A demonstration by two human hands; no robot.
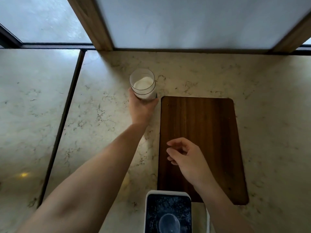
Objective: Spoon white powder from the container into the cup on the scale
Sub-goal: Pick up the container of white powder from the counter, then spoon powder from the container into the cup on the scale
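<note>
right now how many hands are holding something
1. The left hand grips the cup of white powder on the counter; the right hand hovers empty over the wooden board.

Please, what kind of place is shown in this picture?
Probably a home kitchen counter. A pale veined marble-look countertop carries a dark wooden cutting board, a black-topped scale with white rim dusted with powder, and a clear cup of white powder held by the left hand.

A pale marble countertop (pixel 193 73) with grey veins carries everything. A dark wooden board (pixel 202 125) lies flat near its centre. At 11 o'clock from the board stands a clear cup (pixel 143 84) with white powder. At 6 o'clock a dark scale (pixel 168 214) with white rim touches the board's near edge
</note>
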